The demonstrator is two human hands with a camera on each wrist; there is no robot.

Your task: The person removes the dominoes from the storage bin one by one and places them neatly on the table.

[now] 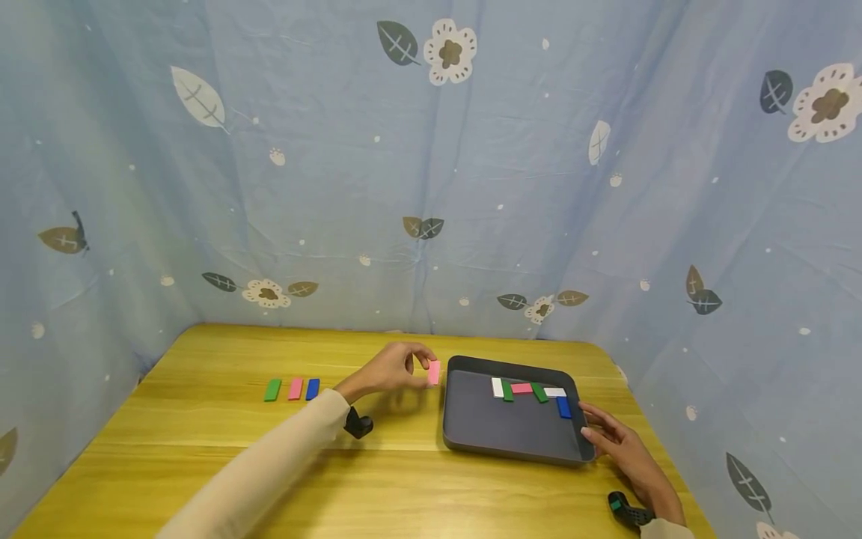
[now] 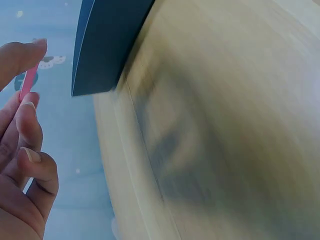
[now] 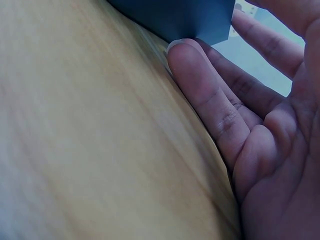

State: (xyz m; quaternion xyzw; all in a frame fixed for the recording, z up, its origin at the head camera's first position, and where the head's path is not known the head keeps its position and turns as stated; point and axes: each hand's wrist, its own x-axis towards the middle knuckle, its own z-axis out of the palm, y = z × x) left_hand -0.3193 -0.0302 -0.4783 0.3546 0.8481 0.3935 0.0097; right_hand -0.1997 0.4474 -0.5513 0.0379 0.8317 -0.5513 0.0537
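Note:
My left hand pinches a pink tile between thumb and fingertips, just left of the grey tray and above the table. In the left wrist view the pink tile shows edge-on in the left hand, beside the dark tray wall. My right hand touches the tray's right rim with fairly straight fingers. In the right wrist view the right hand lies low by the tabletop, its fingertips at the tray wall.
Inside the tray, white, green, pink and blue tiles form a bent line with another green and white one. On the table's left lie green, pink and blue tiles. A patterned curtain hangs behind.

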